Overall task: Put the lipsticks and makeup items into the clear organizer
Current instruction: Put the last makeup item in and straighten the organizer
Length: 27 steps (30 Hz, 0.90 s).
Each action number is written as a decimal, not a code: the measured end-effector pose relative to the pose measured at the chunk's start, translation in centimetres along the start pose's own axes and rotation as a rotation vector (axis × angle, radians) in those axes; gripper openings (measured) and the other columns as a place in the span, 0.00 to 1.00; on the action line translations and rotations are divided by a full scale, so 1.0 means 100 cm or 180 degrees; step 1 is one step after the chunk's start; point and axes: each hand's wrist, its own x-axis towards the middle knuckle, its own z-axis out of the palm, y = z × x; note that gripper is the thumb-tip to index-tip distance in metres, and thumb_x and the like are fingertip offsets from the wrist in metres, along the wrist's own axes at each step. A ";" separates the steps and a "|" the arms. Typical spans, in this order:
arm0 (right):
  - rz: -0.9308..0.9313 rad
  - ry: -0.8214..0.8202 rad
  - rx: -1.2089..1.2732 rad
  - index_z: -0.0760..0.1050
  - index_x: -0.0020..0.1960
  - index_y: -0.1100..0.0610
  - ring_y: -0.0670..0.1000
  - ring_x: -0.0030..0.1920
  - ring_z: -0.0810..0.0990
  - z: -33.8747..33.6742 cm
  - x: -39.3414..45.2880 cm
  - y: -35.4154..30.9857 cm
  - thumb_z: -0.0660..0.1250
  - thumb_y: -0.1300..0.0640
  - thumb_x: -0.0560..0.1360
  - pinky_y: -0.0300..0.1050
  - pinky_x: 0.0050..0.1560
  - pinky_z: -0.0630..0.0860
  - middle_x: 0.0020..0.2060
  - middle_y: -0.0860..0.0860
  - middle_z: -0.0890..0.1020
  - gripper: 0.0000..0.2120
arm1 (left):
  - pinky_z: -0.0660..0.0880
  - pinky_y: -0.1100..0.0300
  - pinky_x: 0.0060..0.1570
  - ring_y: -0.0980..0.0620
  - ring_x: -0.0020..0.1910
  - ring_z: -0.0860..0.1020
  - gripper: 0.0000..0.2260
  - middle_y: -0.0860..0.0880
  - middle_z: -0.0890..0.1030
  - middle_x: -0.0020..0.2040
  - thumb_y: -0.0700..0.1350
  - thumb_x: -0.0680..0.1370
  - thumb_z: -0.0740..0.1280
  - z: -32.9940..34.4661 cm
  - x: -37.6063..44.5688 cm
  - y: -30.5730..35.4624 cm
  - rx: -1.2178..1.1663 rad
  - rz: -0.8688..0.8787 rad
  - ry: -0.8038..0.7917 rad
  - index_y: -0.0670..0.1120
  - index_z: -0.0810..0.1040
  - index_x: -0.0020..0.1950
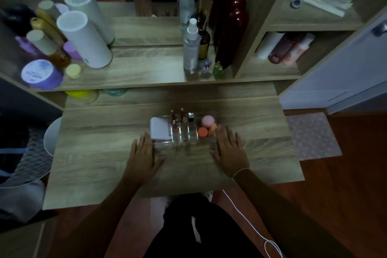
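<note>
The clear organizer [184, 142] stands on the wooden table between my two hands. Its left compartment holds a white box [160, 129] with printed letters. Dark red lipsticks [173, 117] and a small black-capped bottle [190, 117] stand upright in the middle slots. On the right lie a pink sponge [208, 120], an orange sponge [202, 132] and a second orange piece [212, 129]. My left hand [143, 153] lies flat against the organizer's left end, fingers apart. My right hand [228, 150] lies flat at its right end, fingers apart. Neither holds anything.
A raised shelf behind carries white cylinders [83, 37], purple jars [40, 73], a clear spray bottle [191, 48] and a dark red bottle [230, 33] in front of a mirror. Side shelves [282, 48] at right hold bottles. A white cord [251, 220] hangs from my right wrist.
</note>
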 end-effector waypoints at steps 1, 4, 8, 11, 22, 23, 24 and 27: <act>0.0026 0.0006 0.0024 0.43 0.77 0.56 0.59 0.77 0.46 -0.001 -0.001 0.006 0.49 0.38 0.79 0.62 0.76 0.47 0.78 0.55 0.50 0.35 | 0.45 0.45 0.75 0.43 0.77 0.50 0.42 0.37 0.53 0.77 0.68 0.74 0.40 0.001 0.002 0.006 -0.0001 0.0019 -0.0015 0.38 0.52 0.76; 0.0098 0.0031 0.0013 0.43 0.77 0.57 0.59 0.77 0.48 -0.004 -0.005 0.026 0.50 0.39 0.79 0.62 0.76 0.49 0.78 0.56 0.51 0.35 | 0.44 0.46 0.75 0.43 0.77 0.49 0.42 0.37 0.53 0.77 0.68 0.74 0.38 0.006 0.011 0.024 0.0085 0.0096 -0.0050 0.37 0.51 0.76; 0.0218 0.0067 0.0119 0.44 0.77 0.57 0.58 0.77 0.48 -0.006 -0.011 0.055 0.50 0.39 0.79 0.61 0.76 0.49 0.78 0.57 0.52 0.35 | 0.46 0.45 0.75 0.43 0.77 0.51 0.41 0.37 0.55 0.77 0.68 0.75 0.42 0.011 0.026 0.049 0.0109 0.0257 -0.0005 0.37 0.53 0.75; 0.0312 0.0167 0.0228 0.45 0.77 0.57 0.58 0.77 0.49 -0.008 -0.015 0.076 0.51 0.39 0.79 0.61 0.76 0.50 0.77 0.57 0.53 0.35 | 0.47 0.44 0.75 0.43 0.77 0.51 0.42 0.38 0.53 0.77 0.68 0.75 0.39 0.015 0.039 0.070 0.0138 0.0359 0.0019 0.37 0.50 0.76; 0.0524 0.0350 0.0387 0.44 0.77 0.54 0.56 0.77 0.46 -0.020 -0.008 0.141 0.51 0.39 0.79 0.61 0.76 0.48 0.78 0.55 0.52 0.34 | 0.43 0.45 0.75 0.46 0.77 0.49 0.34 0.40 0.54 0.77 0.59 0.79 0.55 0.028 0.079 0.125 0.0151 0.0481 0.0034 0.39 0.48 0.76; 0.0531 0.0357 0.0370 0.44 0.77 0.54 0.57 0.77 0.47 -0.022 -0.007 0.145 0.51 0.40 0.79 0.62 0.76 0.48 0.78 0.55 0.52 0.33 | 0.43 0.45 0.75 0.45 0.77 0.49 0.34 0.39 0.54 0.77 0.59 0.80 0.54 0.028 0.080 0.128 0.0145 0.0497 0.0052 0.39 0.48 0.76; 0.0534 0.0355 0.0356 0.43 0.77 0.54 0.57 0.77 0.47 -0.023 -0.005 0.148 0.51 0.40 0.80 0.62 0.76 0.48 0.78 0.55 0.52 0.33 | 0.43 0.45 0.75 0.45 0.77 0.49 0.34 0.39 0.54 0.77 0.59 0.80 0.54 0.027 0.082 0.132 0.0143 0.0506 0.0070 0.39 0.47 0.76; 0.0541 0.0301 0.0313 0.42 0.77 0.54 0.57 0.77 0.46 -0.025 0.000 0.157 0.49 0.41 0.80 0.62 0.76 0.48 0.78 0.56 0.50 0.32 | 0.45 0.43 0.75 0.45 0.77 0.48 0.34 0.40 0.54 0.77 0.60 0.80 0.52 0.025 0.088 0.141 0.0118 0.0485 0.0083 0.39 0.47 0.76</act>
